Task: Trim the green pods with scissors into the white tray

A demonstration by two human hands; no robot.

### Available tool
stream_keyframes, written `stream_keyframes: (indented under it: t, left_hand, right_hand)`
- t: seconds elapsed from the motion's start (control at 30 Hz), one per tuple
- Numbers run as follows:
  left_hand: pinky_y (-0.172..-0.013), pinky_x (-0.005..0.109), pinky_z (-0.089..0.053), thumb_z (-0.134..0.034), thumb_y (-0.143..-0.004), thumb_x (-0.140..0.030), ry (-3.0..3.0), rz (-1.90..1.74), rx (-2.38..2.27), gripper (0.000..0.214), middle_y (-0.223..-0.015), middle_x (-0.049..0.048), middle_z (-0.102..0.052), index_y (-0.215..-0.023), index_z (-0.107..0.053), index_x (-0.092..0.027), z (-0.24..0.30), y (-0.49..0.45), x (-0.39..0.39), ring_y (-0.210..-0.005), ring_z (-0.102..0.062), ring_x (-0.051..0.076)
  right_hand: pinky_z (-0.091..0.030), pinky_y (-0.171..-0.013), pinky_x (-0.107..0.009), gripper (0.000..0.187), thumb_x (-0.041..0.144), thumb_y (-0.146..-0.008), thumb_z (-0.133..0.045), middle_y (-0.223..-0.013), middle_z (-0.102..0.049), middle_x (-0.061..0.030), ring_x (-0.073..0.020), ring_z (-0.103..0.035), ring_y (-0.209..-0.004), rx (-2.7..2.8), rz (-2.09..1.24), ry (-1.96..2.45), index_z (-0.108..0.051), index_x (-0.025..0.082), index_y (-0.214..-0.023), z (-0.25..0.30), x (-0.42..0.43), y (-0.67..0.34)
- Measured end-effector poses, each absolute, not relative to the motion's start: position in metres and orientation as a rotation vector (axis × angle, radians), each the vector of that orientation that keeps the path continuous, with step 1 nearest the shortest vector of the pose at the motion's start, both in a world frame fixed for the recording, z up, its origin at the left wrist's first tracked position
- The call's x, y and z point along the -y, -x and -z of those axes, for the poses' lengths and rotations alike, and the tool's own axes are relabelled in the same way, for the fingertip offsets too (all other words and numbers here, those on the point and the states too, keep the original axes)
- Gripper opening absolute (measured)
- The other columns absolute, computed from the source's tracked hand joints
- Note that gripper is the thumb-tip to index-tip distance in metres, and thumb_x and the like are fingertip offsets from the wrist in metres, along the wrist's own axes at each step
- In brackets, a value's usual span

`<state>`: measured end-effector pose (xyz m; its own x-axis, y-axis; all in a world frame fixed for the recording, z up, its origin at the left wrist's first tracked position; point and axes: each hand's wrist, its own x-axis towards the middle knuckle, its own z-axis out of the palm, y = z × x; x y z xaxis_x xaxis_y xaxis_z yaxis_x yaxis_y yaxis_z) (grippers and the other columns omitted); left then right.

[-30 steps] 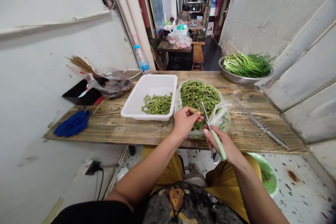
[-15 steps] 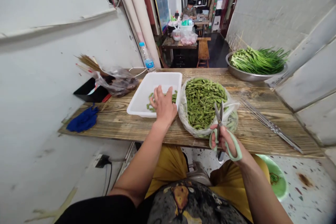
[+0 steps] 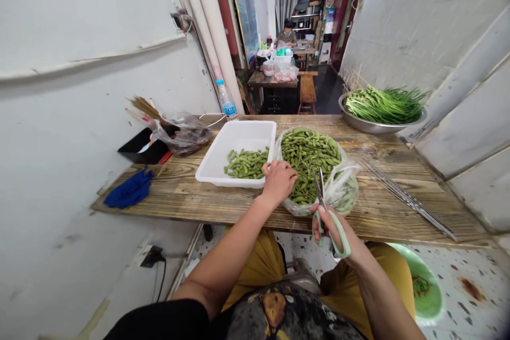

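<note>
- Head view: plastic bag (image 3: 346,186) full of edamame pods (image 3: 308,156); plastic tray (image 3: 229,181) with loose pods (image 3: 247,163) just left of bag.
- Left hand (image 3: 279,179) at bag's left edge, fingers curled; can't tell if gripping a pod.
- Right hand (image 3: 329,223) at bag's near side, fingers grasping scissors (image 3: 322,197), blades parted.
- Risk: blades could nick left fingertips if hands converge over bag.
- Risk: blade snagging bag's loose plastic could tear it, spilling pods.
</note>
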<state>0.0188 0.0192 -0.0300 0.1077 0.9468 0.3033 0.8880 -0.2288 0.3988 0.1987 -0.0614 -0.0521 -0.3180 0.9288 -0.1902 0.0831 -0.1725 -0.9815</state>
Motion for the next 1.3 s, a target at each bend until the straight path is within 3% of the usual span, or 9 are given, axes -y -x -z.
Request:
stream_keyframes:
  t: [0.1, 0.2, 0.3, 0.53, 0.7, 0.97, 1.17, 1.3]
  left_hand:
    - [-0.091, 0.037, -0.033, -0.047, -0.087, -0.028, -2.034, -0.951, -1.592, 0.022, -0.094, 0.0038, -0.068, -0.091, -0.067, -0.021, 0.027, -0.021, -0.017, -0.092, -0.056, 0.018]
    - [-0.074, 0.027, -0.041, -0.046, -0.086, -0.032, -1.819, -0.962, -1.315, 0.026, -0.078, 0.0030, -0.069, -0.086, -0.067, -0.016, 0.024, -0.024, -0.014, -0.073, -0.059, 0.015]
    - [-0.066, 0.023, -0.041, -0.049, -0.084, -0.035, -1.721, -0.963, -1.264, 0.028, -0.074, 0.0025, -0.069, -0.080, -0.067, -0.015, 0.021, -0.028, -0.009, -0.067, -0.057, 0.013]
    - [-0.061, 0.023, -0.039, -0.050, -0.082, -0.037, -1.668, -0.949, -1.275, 0.031, -0.069, 0.0017, -0.067, -0.074, -0.068, -0.014, 0.020, -0.033, -0.004, -0.060, -0.052, 0.012]
    - [-0.057, 0.022, -0.035, -0.050, -0.080, -0.040, -1.622, -0.906, -1.262, 0.034, -0.064, 0.0017, -0.065, -0.070, -0.068, -0.013, 0.020, -0.032, -0.003, -0.055, -0.048, 0.011]
    - [-0.057, 0.023, -0.034, -0.051, -0.078, -0.042, -1.567, -0.897, -1.236, 0.035, -0.062, 0.0019, -0.064, -0.066, -0.067, -0.013, 0.014, -0.032, -0.003, -0.054, -0.046, 0.011]
    - [-0.060, 0.023, -0.037, -0.056, -0.076, -0.041, -1.524, -0.952, -1.157, 0.031, -0.064, 0.0021, -0.066, -0.067, -0.067, -0.014, 0.013, -0.031, 0.000, -0.059, -0.051, 0.012]
    - [-0.051, 0.021, -0.034, -0.064, -0.070, -0.043, -1.194, -1.050, -1.101, 0.031, -0.063, 0.0021, -0.065, -0.076, -0.065, -0.012, 0.015, -0.034, 0.001, -0.049, -0.046, 0.007]
  right_hand:
    - [-0.042, -0.052, -0.026, 0.044, 0.061, -0.087, -0.039, -0.058, -0.051, 0.0026, -0.0123, -0.051, -0.050, 1.464, -1.519, 1.227, -0.049, 0.019, -0.080, 0.050, 0.061, -0.199]
    - [-0.040, -0.051, -0.025, 0.044, 0.061, -0.086, -0.040, -0.056, -0.050, 0.0029, -0.0123, -0.050, -0.050, 1.527, -1.456, 1.280, -0.049, 0.019, -0.076, 0.042, 0.061, -0.199]
    - [-0.039, -0.049, -0.025, 0.045, 0.063, -0.084, -0.043, -0.053, -0.048, 0.0035, -0.0125, -0.047, -0.049, 1.541, -1.445, 1.301, -0.049, 0.020, -0.073, 0.034, 0.062, -0.198]
    - [-0.039, -0.049, -0.025, 0.038, 0.058, -0.085, -0.047, -0.052, -0.046, 0.0053, -0.0125, -0.046, -0.046, 1.546, -1.456, 1.246, -0.050, 0.020, -0.081, 0.034, 0.059, -0.199]
    - [-0.035, -0.045, -0.024, 0.038, 0.056, -0.083, -0.050, -0.047, -0.043, 0.0060, -0.0117, -0.041, -0.043, 1.602, -1.400, 1.265, -0.050, 0.020, -0.075, 0.039, 0.054, -0.203]
    - [-0.036, -0.044, -0.023, 0.032, 0.050, -0.081, -0.057, -0.055, -0.046, 0.0045, -0.0123, -0.044, -0.047, 1.679, -1.312, 1.251, -0.057, 0.021, -0.094, 0.040, 0.052, -0.208]
    - [-0.031, -0.036, -0.023, 0.036, 0.056, -0.076, -0.059, -0.046, -0.042, 0.0067, -0.0101, -0.039, -0.035, 1.547, -1.404, 1.255, -0.053, 0.020, -0.077, 0.041, 0.053, -0.199]
    - [-0.030, -0.032, -0.023, 0.046, 0.065, -0.074, -0.056, -0.045, -0.042, 0.0063, -0.0093, -0.037, -0.030, 1.384, -1.487, 1.296, -0.046, 0.020, -0.068, 0.044, 0.055, -0.193]
